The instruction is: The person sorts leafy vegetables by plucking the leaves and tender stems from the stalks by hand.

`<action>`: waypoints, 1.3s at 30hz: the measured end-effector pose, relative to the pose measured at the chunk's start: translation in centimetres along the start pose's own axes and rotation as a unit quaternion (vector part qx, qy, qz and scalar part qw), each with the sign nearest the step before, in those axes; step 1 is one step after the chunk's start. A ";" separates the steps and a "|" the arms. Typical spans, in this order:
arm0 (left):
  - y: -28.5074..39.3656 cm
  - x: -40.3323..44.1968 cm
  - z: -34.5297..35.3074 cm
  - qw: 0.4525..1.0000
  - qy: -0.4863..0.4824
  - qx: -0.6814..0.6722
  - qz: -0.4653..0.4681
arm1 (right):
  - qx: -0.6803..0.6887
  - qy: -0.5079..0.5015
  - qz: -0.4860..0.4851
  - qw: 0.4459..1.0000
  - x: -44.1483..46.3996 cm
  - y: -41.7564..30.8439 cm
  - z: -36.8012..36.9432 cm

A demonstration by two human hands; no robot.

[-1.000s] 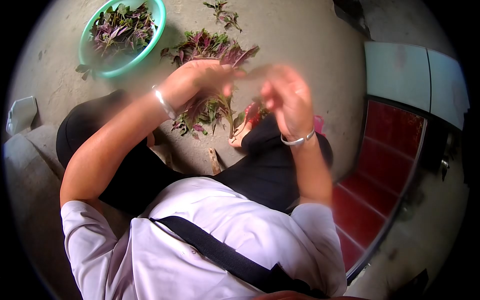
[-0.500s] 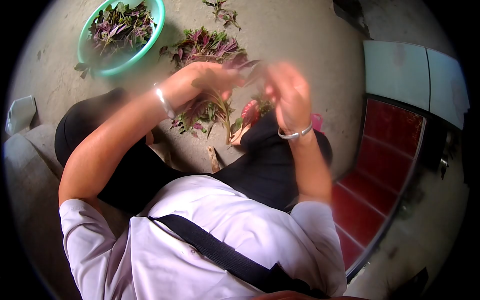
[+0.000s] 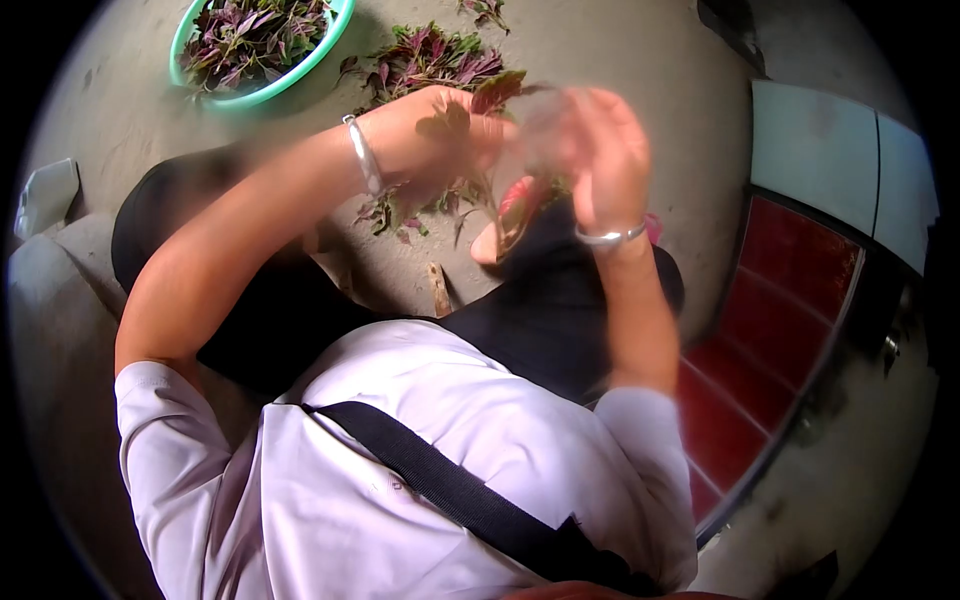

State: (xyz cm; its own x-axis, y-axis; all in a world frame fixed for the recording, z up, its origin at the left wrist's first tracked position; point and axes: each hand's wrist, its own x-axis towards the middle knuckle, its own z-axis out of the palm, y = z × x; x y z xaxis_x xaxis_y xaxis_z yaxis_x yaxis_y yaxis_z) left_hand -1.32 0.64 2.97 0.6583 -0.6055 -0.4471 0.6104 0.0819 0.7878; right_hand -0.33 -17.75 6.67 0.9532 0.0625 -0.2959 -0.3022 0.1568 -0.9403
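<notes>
My left hand (image 3: 440, 130), with a silver bangle at the wrist, is closed round a leafy purple-green stem (image 3: 497, 92); its leaves stick out above the fingers and its stalk hangs below. Close to its right, my right hand (image 3: 606, 150) is raised by the top leaves, its fingers blurred, so what they hold cannot be made out. Beyond the hands a pile of purple-green leaves (image 3: 430, 58) lies on the floor. More loose leaves (image 3: 405, 215) lie below my left wrist.
A green basin (image 3: 268, 92) of leaves stands at the upper left. A small sprig (image 3: 486, 12) lies at the top. Near my legs is a piece of wood (image 3: 439, 289). Red tiles (image 3: 800, 260) and pale panels (image 3: 815, 150) are at the right, a whitish container (image 3: 48, 197) at the left.
The view has shifted, so the basin and leaf pile sit higher in it. My left hand still has the stem, and both hands remain close together at its top leaves.
</notes>
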 end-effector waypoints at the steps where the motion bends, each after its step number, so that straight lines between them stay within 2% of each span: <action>1: 0.2 0.0 -0.2 1.000 0.013 -0.002 0.015 | 0.011 0.016 0.003 1.000 -0.1 -0.1 0.0; 3: 0.7 0.0 -0.3 0.998 0.031 -0.044 0.037 | 0.001 0.034 0.004 0.999 -0.1 0.0 0.1; 5: 0.2 0.4 -1.3 0.995 0.038 0.003 0.090 | 0.013 0.055 0.011 0.998 0.1 0.5 -0.2; 7: 0.0 0.5 -1.7 0.995 0.053 -0.011 0.083 | 0.015 0.070 0.012 0.997 0.3 0.5 -0.5; 10: 0.0 0.2 -1.5 0.989 0.077 -0.114 0.044 | -0.140 -0.025 0.050 0.989 0.2 -0.5 -0.8; 11: 0.3 -0.1 -1.4 0.988 0.085 -0.120 0.034 | -0.227 -0.063 0.076 0.969 0.0 -0.8 -0.6; 14: 0.7 -0.2 -1.6 0.979 0.067 -0.173 0.080 | -0.300 -0.157 0.026 0.940 -0.2 1.3 -1.2; 15: 0.7 -0.2 -1.9 0.979 0.052 -0.173 0.094 | -0.266 -0.159 0.036 0.950 -0.5 1.2 -0.9; 21: 1.4 -0.3 -2.5 0.963 0.122 -0.213 0.111 | -0.072 -0.129 0.133 0.980 -1.2 0.3 0.1; 24: 1.5 -0.2 -2.5 0.960 0.139 -0.217 0.114 | -0.166 -0.163 0.095 0.968 -1.4 0.5 0.1; 32: 1.2 0.4 -3.0 0.929 0.146 -0.304 0.152 | -0.111 -0.136 0.119 0.977 -1.2 0.5 -0.6; 33: 1.2 0.6 -3.8 0.941 0.163 -0.270 0.124 | -0.106 -0.133 0.125 0.978 -1.2 0.3 -0.6; 36: 2.1 -0.7 -4.5 0.946 0.240 -0.159 0.150 | -0.106 -0.126 0.125 0.978 -1.4 0.0 -0.7; 37: 2.2 -0.4 -4.4 0.923 0.328 -0.131 0.152 | -0.109 -0.124 0.124 0.978 -1.4 -0.1 -0.7; 39: 2.2 -0.6 -5.0 0.893 0.357 0.042 0.272 | -0.114 -0.122 0.118 0.979 -1.3 -0.1 -0.8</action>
State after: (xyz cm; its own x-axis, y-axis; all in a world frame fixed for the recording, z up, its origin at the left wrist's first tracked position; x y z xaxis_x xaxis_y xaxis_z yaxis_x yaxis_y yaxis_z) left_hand 1.87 5.16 2.87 0.9785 0.1661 -0.1221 0.1004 0.1333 0.9860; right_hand -1.58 -18.63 7.00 0.8178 0.3085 -0.4859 -0.4759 -0.1123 -0.8723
